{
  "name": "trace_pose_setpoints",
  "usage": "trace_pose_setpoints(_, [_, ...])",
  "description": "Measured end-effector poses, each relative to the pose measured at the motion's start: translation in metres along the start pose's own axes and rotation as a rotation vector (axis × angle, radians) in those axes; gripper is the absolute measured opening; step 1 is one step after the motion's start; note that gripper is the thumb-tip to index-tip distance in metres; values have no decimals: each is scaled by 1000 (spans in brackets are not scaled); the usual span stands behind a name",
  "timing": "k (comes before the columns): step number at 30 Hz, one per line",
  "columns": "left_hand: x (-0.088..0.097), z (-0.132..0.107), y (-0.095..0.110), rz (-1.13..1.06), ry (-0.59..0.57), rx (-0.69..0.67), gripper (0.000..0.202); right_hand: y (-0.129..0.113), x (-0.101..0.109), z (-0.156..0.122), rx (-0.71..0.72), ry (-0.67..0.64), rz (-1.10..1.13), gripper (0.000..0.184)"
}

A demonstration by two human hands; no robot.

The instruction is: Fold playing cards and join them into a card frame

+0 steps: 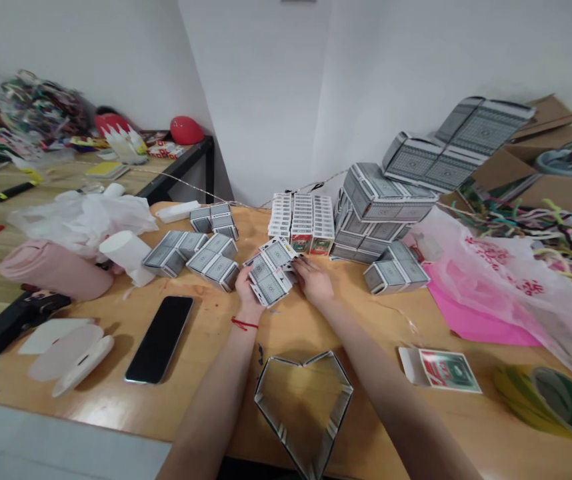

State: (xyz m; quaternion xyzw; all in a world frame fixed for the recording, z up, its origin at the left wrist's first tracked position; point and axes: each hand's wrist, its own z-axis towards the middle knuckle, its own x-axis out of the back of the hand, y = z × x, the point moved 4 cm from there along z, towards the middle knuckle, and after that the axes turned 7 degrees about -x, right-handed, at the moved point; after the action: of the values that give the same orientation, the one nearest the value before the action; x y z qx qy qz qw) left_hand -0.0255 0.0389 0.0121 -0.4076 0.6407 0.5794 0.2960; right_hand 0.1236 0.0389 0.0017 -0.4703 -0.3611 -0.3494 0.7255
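My left hand (249,292) is closed around the lower left side of a block (269,283) built from folded playing cards with grey patterned backs. The block is tilted above the table. At its right edge, the curled fingers of my right hand (313,279) grip it; the block and hand partly hide the fingertips. Similar playing-card blocks (213,260) lie to the left, and one (397,268) lies to the right. Just behind the held block stand several stacked decks of cards (301,220). A heart-shaped frame (339,393) of cards rests between my forearms.
A tall stack of card blocks (389,193) leans at the back right. A phone (160,340), a white roll (125,252) and a pink roll (55,270) lie left. On the right are a card box (449,370), yellow tape (521,400) and pink plastic (506,280).
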Motion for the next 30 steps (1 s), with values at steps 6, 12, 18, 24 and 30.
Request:
trace_pose_setpoints(6, [-2,1,0,8,-43,9,33,1,0,-1,6,8,-39,31])
trace_pose_setpoints(12, [-5,0,2,33,-40,-45,37,1,4,-4,-9,33,-37,30])
trace_pose_setpoints(18, [-4,-2,5,13,-27,29,34,4,13,-13,-132,240,27,31])
trace_pose_setpoints(24, [-6,-1,0,5,-50,44,34,33,24,-34,-604,539,456,23])
trace_pose_setpoints(30, [-13,-8,-11,14,-95,160,35,30,29,-60,-700,664,1045,18])
